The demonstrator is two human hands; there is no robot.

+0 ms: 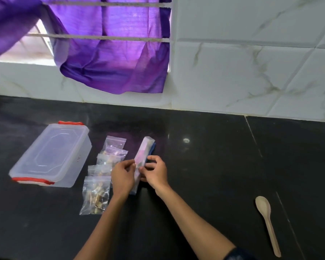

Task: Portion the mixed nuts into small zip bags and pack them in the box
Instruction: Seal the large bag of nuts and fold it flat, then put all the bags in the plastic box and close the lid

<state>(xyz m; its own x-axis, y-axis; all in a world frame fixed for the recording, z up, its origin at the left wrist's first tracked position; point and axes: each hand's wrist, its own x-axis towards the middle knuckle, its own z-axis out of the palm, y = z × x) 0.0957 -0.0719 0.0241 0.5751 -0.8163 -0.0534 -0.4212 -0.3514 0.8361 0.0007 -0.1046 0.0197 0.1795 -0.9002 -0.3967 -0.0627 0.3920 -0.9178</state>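
Observation:
A clear plastic box with red clips and its lid on lies at the left of the black counter. Right of it, several small zip bags with nuts lie in a row running away from me. A long, narrow plastic packet stands on edge at the centre, with something blue behind it. My left hand and my right hand pinch the packet's near end from either side.
A pale wooden spoon lies at the right front of the counter. White marbled tiles form the back wall. A purple cloth hangs over window bars above the counter.

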